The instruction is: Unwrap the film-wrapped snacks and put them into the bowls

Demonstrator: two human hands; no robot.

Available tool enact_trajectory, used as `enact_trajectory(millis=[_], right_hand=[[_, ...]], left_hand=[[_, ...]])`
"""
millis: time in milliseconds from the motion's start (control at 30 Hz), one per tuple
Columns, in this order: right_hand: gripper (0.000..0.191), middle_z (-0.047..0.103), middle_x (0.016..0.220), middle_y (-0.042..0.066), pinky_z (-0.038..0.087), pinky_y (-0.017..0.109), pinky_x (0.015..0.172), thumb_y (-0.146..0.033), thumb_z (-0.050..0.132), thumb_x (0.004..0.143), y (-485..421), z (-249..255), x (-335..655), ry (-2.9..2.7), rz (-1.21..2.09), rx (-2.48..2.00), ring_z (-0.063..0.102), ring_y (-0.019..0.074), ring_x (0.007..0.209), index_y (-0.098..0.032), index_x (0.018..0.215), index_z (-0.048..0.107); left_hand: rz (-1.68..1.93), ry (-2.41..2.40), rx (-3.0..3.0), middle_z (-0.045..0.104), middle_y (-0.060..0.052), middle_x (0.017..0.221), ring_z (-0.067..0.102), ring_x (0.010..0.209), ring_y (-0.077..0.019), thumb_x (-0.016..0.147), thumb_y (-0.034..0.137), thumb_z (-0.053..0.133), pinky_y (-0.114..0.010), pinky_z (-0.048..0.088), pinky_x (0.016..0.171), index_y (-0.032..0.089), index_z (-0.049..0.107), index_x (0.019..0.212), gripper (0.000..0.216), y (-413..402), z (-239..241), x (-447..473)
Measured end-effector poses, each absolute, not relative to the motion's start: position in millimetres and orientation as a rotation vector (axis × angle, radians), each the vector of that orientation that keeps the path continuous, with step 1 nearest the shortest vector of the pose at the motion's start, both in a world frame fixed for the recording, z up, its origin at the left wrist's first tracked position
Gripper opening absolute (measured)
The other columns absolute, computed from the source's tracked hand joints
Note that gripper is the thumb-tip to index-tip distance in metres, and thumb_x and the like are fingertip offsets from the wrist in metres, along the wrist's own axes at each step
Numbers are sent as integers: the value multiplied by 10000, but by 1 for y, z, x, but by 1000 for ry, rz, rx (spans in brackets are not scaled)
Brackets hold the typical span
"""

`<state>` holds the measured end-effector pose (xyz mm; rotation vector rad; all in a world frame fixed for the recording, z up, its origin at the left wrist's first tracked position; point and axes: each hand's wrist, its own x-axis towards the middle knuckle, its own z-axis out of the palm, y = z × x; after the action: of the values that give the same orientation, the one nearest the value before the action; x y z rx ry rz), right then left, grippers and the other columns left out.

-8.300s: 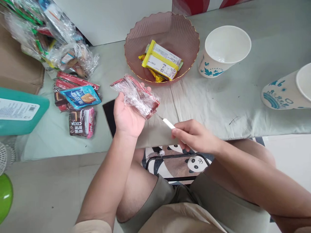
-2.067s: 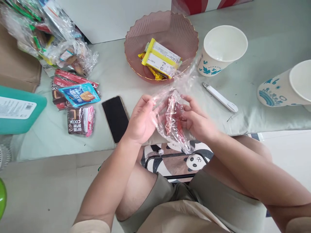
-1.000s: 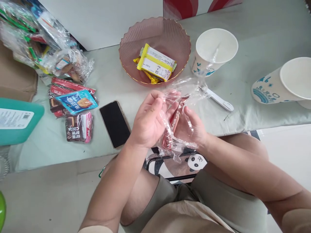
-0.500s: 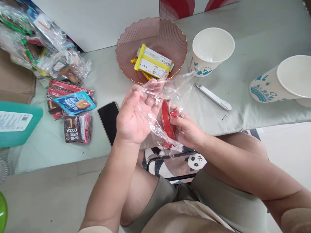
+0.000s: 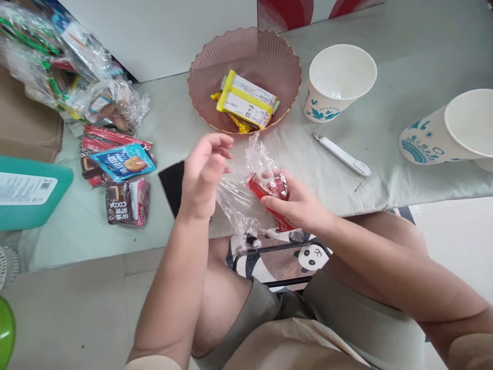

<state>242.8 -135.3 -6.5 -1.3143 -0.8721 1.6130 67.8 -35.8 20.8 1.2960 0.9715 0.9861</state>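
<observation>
At frame centre the right hand [image 5: 298,205] pinches slim red packets [image 5: 265,190], half out of a crinkly clear wrap [image 5: 236,200]. They look light and slick, best gripped across their flat faces. The left hand [image 5: 200,172] hovers beside them, loose-fingered and holding nothing. Beyond sits a pink bowl [image 5: 246,51].

On the table [image 5: 404,61] a bowl [image 5: 285,67] holding packets [image 5: 246,100] stands far centre, a cup [image 5: 339,82] and a second cup [image 5: 442,136] right of it, a tool [image 5: 341,154] nearer than the first. Near left lies a phone [image 5: 171,177], snack packs [image 5: 119,164] left of it. Right of the phone, the right hand [image 5: 296,205] holds a wrapped bar [image 5: 265,187].
</observation>
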Motion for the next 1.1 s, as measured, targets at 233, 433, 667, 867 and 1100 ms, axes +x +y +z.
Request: enact_trajectory(millis=[233,433,667,867,1100], right_hand=[[412,588,788,-39,425,331,621,-355,731,790,-135,-5,248,-1069,1466,-1489,506,134,639,-234,1126,526],[423,598,795,-40,433,315,613,-342,755,776,-135,-4,251,-1061,1516,-1494,519,126,634,-224,1125,549],[342,679,827,-20,564,298,600,-335,782,744,-134,-6,250,-391,1787,-1151,666,146,658,-230,986,563],[316,752,922,-14,661,367,792,-291,679,739,-124,-5,257,22,1658,-830,744,177,831,-250,1047,618],[299,777,978,12,651,409,834,-374,754,752,-124,-8,252,101,1754,-735,757,221,946,-257,1003,640]], left_hand=[[755,1253,1899,695,-20,860,624,797,-173,778,253,732,-305,491,668,221,662,764,78,-50,23,81],[894,1219,1727,581,33,644,516,609,-109,829,196,658,-250,442,585,209,580,666,181,-49,13,89],[1072,1230,1120,568,35,649,498,493,-80,859,314,689,-210,332,419,222,569,743,191,-44,11,92],[679,1064,894,603,8,622,526,488,-86,703,465,821,-206,341,424,185,636,761,340,-41,19,87],[769,714,890,343,71,494,374,460,-72,669,402,849,-238,342,478,211,461,601,438,-51,43,89]])
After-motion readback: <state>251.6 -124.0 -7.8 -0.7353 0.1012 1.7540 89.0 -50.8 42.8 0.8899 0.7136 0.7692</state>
